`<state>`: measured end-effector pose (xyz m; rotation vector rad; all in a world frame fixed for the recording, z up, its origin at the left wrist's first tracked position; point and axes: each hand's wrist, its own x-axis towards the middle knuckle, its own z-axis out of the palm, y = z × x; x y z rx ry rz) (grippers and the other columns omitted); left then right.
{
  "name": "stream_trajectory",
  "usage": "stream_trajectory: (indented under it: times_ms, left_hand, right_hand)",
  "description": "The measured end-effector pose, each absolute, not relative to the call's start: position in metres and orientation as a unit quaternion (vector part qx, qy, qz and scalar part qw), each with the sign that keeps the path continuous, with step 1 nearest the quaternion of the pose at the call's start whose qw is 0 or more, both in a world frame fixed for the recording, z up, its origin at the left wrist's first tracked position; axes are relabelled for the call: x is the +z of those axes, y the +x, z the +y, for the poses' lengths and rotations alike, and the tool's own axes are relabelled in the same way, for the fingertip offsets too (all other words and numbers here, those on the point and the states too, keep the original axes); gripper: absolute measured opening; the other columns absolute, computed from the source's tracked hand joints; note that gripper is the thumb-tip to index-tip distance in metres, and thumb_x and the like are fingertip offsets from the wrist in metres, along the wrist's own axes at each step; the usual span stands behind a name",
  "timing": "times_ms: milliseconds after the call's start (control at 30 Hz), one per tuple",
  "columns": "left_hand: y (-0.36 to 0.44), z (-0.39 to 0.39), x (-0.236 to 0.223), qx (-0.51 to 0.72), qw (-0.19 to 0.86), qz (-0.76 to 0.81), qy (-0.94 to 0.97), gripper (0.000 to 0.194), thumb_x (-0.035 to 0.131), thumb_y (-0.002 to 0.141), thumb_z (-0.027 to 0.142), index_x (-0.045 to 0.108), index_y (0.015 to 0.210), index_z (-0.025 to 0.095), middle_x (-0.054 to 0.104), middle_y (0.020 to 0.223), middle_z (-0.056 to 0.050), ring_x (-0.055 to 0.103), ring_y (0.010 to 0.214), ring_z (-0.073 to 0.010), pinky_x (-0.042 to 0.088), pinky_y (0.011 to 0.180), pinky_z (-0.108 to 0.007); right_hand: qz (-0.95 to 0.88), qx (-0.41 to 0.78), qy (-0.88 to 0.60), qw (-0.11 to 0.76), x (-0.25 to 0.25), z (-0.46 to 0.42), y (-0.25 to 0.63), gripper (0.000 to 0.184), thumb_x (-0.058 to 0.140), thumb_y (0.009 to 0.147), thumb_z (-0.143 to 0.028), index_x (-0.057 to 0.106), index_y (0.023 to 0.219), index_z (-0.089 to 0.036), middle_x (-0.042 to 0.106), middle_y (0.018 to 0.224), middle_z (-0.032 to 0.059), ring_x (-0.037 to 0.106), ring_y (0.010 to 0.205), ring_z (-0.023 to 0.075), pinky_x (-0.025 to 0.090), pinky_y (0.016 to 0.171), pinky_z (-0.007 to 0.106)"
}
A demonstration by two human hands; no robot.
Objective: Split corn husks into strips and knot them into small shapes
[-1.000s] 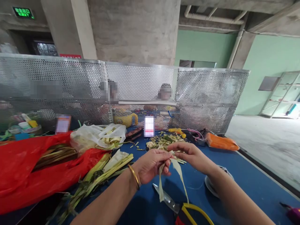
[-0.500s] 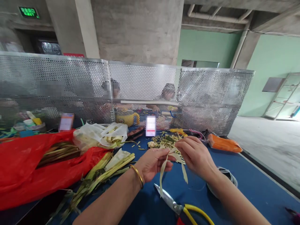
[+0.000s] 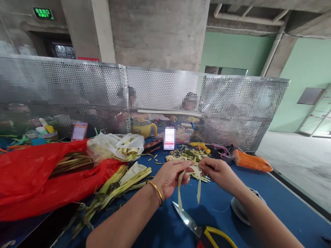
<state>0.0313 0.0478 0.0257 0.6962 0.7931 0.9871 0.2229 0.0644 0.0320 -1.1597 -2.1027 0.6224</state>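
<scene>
My left hand [image 3: 172, 177], with a gold bangle at its wrist, pinches pale, flat plant strips [image 3: 180, 187] that look like dried husk. Two long ends hang down below the fingers. Just to the right, my right hand [image 3: 221, 174] has its fingertips pressed together at the edge of the same strips; the exact grip is partly hidden. Scissors [image 3: 190, 222] with yellow and red handles lie under the hands on the blue tabletop [image 3: 160, 225]. Behind the fingers spreads a heap of cut plant scraps [image 3: 188, 153].
Long husk stalks [image 3: 113, 189], a red plastic bag [image 3: 38, 172] and a white bag [image 3: 113, 144] cover the left side. A wire coil [image 3: 239, 208], an orange packet [image 3: 252, 161], a yellow tool [image 3: 201, 146] and a phone [image 3: 169, 137] lie around. A perforated metal screen [image 3: 165, 86] stands behind; people sit beyond it.
My right hand has lowered slightly, its fingers drawn closer together by the strips. My left hand keeps its hold. The whole view has shifted a little.
</scene>
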Motion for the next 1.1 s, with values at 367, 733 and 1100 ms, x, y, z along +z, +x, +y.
stream_trajectory:
  times_ms: [367, 733, 1100]
  left_hand:
    - [0.035, 0.046, 0.027, 0.488, 0.75, 0.361, 0.264, 0.01, 0.066, 0.078, 0.015, 0.069, 0.084, 0.008, 0.066, 0.07, -0.005, 0.055, 0.043, -0.0052, 0.049, 0.046, -0.017]
    - [0.032, 0.049, 0.029, 0.502, 0.729, 0.381, 0.267, 0.006, 0.063, 0.08, 0.011, 0.067, 0.082, 0.008, 0.066, 0.069, -0.004, 0.06, 0.051, -0.0081, 0.049, 0.049, -0.017]
    - [0.033, 0.047, 0.024, 0.479, 0.74, 0.345, 0.321, 0.006, 0.064, 0.079, 0.011, 0.069, 0.082, 0.008, 0.07, 0.082, -0.009, 0.064, 0.061, -0.0094, 0.051, 0.057, -0.018]
  right_hand:
    - [-0.816, 0.161, -0.437, 0.342, 0.044, 0.049, 0.212, 0.019, 0.052, 0.088, -0.037, 0.065, 0.087, -0.023, 0.068, 0.079, 0.0023, 0.061, 0.075, 0.0185, 0.045, 0.069, 0.029]
    - [-0.813, 0.048, -0.497, 0.3, 0.038, 0.031, 0.191, 0.016, 0.046, 0.089, -0.032, 0.053, 0.078, -0.022, 0.062, 0.064, -0.0004, 0.056, 0.058, 0.0151, 0.036, 0.055, 0.024]
    - [-0.846, 0.077, -0.452, 0.273, 0.048, 0.036, 0.205, 0.024, 0.047, 0.09, -0.035, 0.062, 0.077, -0.022, 0.064, 0.072, 0.0015, 0.057, 0.066, 0.0152, 0.038, 0.059, 0.025]
